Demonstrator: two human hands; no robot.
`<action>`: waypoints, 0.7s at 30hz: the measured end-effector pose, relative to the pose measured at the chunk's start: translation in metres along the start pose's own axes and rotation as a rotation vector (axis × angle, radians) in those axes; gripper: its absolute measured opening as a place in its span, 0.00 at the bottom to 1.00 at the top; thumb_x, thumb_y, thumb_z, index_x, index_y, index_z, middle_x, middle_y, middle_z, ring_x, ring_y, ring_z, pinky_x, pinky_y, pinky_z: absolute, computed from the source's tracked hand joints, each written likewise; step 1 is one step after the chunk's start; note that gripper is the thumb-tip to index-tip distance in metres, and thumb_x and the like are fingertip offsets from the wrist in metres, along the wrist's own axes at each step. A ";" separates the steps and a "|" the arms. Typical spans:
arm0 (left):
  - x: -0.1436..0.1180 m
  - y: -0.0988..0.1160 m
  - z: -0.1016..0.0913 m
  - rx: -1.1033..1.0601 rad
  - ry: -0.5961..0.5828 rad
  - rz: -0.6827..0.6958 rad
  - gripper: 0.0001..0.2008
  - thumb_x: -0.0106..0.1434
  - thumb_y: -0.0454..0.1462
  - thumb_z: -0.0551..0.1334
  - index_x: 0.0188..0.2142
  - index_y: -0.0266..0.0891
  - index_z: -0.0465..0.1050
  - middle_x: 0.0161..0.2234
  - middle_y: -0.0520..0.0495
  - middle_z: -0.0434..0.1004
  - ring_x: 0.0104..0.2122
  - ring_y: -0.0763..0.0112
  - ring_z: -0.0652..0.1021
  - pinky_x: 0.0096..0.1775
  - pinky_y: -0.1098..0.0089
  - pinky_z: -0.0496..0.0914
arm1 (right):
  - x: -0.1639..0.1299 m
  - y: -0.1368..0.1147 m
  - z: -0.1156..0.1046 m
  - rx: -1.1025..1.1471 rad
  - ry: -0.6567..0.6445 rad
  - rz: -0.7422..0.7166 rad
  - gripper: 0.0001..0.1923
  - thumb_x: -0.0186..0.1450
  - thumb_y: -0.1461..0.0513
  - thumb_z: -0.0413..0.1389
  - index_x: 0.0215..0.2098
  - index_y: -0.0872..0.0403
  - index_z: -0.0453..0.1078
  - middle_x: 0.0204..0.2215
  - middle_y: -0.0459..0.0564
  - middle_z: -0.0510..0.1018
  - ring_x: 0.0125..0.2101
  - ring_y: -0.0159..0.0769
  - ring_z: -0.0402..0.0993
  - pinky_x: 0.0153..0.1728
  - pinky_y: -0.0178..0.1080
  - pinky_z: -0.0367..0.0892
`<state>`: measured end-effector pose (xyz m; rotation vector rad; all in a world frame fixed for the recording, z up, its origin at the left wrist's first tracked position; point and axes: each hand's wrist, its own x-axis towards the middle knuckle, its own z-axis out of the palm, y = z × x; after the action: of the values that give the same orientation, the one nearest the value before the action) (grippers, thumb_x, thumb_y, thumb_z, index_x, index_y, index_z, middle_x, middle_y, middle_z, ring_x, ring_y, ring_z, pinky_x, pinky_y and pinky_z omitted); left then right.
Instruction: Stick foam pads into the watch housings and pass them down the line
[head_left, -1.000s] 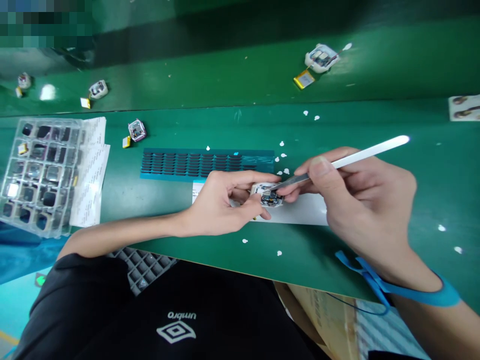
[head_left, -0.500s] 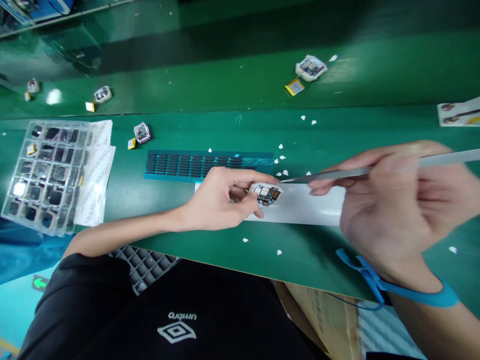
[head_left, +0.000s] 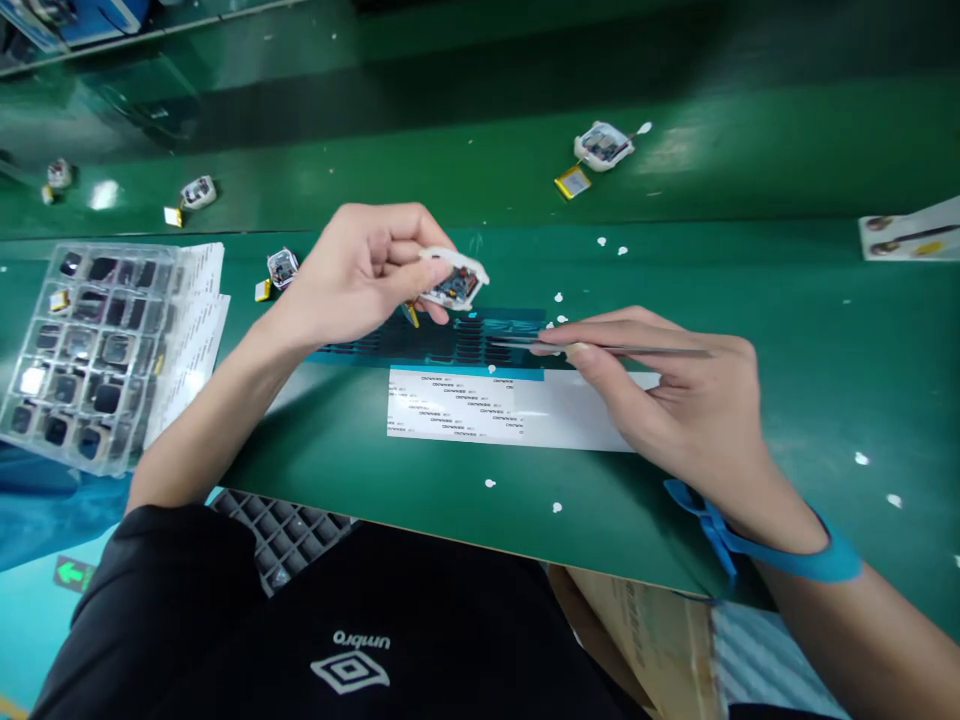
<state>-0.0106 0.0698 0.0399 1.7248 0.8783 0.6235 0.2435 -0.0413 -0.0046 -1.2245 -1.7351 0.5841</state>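
Note:
My left hand [head_left: 382, 265] grips a white watch case [head_left: 466, 284] with its circuit board exposed, thumb on top and fingers beneath. A small yellow piece, perhaps its battery, shows under that hand. Between the thumb and fingers of my right hand [head_left: 660, 370] is a pair of metal tweezers [head_left: 622, 350], pointing left. Their tips are over a blue-green sheet [head_left: 525, 328] bearing rows of dark strips; whether they touch it I cannot tell. Below the sheet lies a white printed backing strip [head_left: 450, 405], partly behind my right hand.
Several open watch cases with yellow batteries lie about, one case [head_left: 604, 147] at the upper right. Stacked clear trays [head_left: 45, 350] of watch parts stand at left beside printed paper [head_left: 199, 270]. Small white stickers [head_left: 557, 508] dot the green table [head_left: 315, 480]. A blue strap [head_left: 795, 560] circles my right wrist.
My left hand has lifted the watch case up and to the left, off the white strip. My right hand has moved left, bringing the tweezers from the case to the blue-green sheet.

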 end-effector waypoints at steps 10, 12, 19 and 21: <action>-0.001 -0.027 0.025 0.412 -0.366 0.233 0.09 0.76 0.40 0.59 0.43 0.39 0.76 0.33 0.49 0.85 0.26 0.74 0.77 0.30 0.72 0.64 | 0.002 0.016 -0.005 -0.079 -0.080 0.023 0.08 0.70 0.61 0.64 0.43 0.39 0.84 0.40 0.41 0.88 0.40 0.45 0.86 0.39 0.50 0.81; -0.002 -0.029 0.025 0.503 -0.406 0.291 0.10 0.77 0.40 0.56 0.46 0.40 0.76 0.37 0.46 0.84 0.33 0.69 0.80 0.35 0.71 0.67 | 0.001 0.016 -0.003 -0.073 -0.095 0.002 0.11 0.70 0.62 0.65 0.45 0.37 0.84 0.41 0.40 0.88 0.42 0.46 0.86 0.42 0.52 0.82; -0.004 -0.036 0.025 0.726 -0.477 0.411 0.15 0.80 0.41 0.50 0.51 0.39 0.74 0.40 0.43 0.81 0.42 0.62 0.80 0.40 0.67 0.71 | -0.005 0.017 0.004 -0.263 -0.063 -0.281 0.22 0.70 0.72 0.61 0.53 0.39 0.80 0.43 0.40 0.88 0.41 0.41 0.87 0.37 0.45 0.84; -0.003 -0.040 0.026 0.751 -0.459 0.414 0.15 0.80 0.41 0.49 0.51 0.40 0.74 0.40 0.43 0.81 0.41 0.63 0.80 0.40 0.67 0.71 | -0.003 0.021 0.001 -0.391 0.005 -0.385 0.22 0.68 0.74 0.61 0.53 0.45 0.80 0.43 0.43 0.88 0.40 0.41 0.88 0.36 0.42 0.83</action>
<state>-0.0026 0.0600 -0.0062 2.6302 0.4377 0.1193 0.2532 -0.0356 -0.0221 -1.0995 -2.0751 0.0124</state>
